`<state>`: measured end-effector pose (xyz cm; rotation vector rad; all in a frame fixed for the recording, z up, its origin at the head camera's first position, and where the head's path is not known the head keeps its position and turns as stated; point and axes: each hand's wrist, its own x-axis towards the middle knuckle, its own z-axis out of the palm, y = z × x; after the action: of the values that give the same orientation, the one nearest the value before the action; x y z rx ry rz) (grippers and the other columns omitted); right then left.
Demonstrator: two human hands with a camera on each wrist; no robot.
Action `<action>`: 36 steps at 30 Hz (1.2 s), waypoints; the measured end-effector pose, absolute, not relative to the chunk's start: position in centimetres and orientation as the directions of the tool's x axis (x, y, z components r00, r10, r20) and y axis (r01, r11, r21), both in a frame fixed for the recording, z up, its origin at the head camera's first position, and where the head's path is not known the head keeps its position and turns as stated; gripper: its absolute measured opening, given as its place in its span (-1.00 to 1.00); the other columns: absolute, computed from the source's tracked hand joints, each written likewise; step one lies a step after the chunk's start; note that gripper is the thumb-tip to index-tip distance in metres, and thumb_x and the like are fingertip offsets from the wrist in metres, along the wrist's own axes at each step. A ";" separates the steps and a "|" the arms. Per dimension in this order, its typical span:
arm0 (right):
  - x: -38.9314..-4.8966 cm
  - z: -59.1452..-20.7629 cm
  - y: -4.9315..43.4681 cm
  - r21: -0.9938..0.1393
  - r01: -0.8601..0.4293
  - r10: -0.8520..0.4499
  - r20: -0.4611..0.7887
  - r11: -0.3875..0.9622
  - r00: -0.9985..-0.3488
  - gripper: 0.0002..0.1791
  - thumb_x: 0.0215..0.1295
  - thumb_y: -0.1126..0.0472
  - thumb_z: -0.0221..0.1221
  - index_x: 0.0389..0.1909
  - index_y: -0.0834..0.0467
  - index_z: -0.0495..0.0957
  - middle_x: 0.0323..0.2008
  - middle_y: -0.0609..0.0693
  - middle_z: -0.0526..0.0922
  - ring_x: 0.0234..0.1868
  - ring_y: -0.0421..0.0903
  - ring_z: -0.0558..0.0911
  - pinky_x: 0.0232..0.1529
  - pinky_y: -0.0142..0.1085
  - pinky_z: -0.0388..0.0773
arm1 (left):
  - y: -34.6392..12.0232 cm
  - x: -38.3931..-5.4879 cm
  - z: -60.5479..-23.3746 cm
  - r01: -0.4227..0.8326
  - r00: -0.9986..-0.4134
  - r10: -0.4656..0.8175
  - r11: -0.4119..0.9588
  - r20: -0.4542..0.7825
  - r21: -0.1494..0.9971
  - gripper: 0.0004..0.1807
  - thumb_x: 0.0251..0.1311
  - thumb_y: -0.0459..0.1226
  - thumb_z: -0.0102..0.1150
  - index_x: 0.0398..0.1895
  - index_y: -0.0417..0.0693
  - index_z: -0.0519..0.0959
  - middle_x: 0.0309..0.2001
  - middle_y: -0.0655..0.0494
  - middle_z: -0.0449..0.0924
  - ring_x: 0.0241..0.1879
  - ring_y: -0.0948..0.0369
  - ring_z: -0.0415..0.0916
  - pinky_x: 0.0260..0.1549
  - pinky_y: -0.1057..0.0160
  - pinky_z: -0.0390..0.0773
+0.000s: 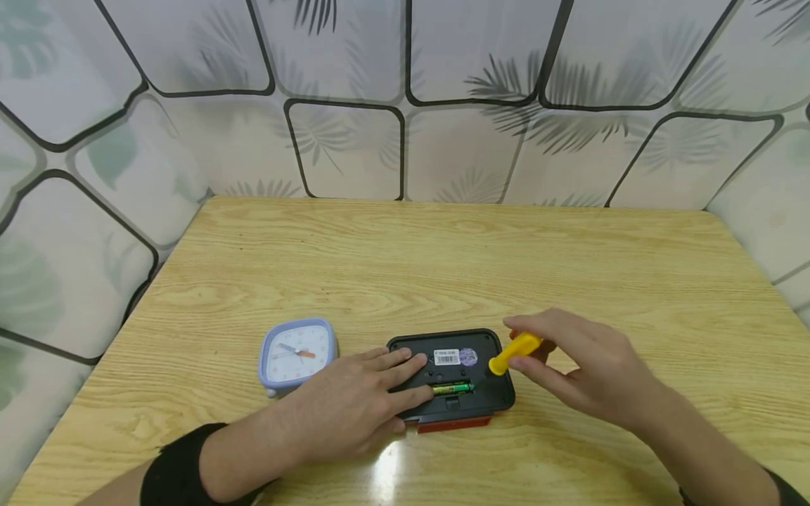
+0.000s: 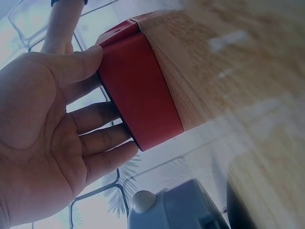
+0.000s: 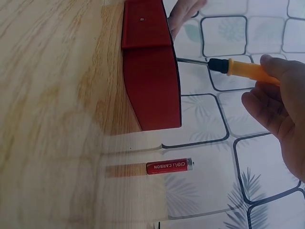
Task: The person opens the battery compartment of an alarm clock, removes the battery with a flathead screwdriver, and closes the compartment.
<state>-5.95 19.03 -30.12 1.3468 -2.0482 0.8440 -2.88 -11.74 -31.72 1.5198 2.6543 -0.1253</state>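
Observation:
A red box-shaped device [image 3: 152, 90] lies with its black back panel [image 1: 471, 407] facing up. A green battery [image 1: 452, 388] sits in a slot of that panel. My left hand [image 1: 354, 404] rests on the panel's left part with extended fingers, its thumb [image 2: 88, 59] at the red side. In my right hand [image 1: 588, 365], a yellow-handled screwdriver [image 1: 514, 353] is pinched between thumb and fingers. Its metal shaft [image 3: 190, 60] meets the panel near the right edge; the tip is hidden.
Left of the device stands a pale blue alarm clock [image 1: 297, 355], close to my left hand. A red battery [image 3: 167, 166] stands upright on the wood-grain table [image 1: 443, 267] in the right wrist view. Patterned wall covering [image 1: 354, 154] borders the table's far edge.

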 end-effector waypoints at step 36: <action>-6.2 -29.6 20.5 -0.342 -0.862 -0.632 0.586 0.374 -0.507 -0.59 0.38 -0.12 0.14 -0.11 0.16 0.64 -0.27 -0.04 0.74 -0.41 -0.33 0.64 -0.35 -0.63 0.58 | -11.6 -2.8 -31.8 0.862 -0.506 0.857 0.506 -0.094 -0.032 -0.46 0.45 0.06 -0.03 0.43 0.17 0.39 0.45 -0.04 0.32 0.43 0.04 0.31 0.38 0.10 0.37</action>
<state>-6.21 20.54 -29.63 1.3038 -2.2825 0.8902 -2.83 -11.63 -31.80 1.5254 2.6684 -0.1145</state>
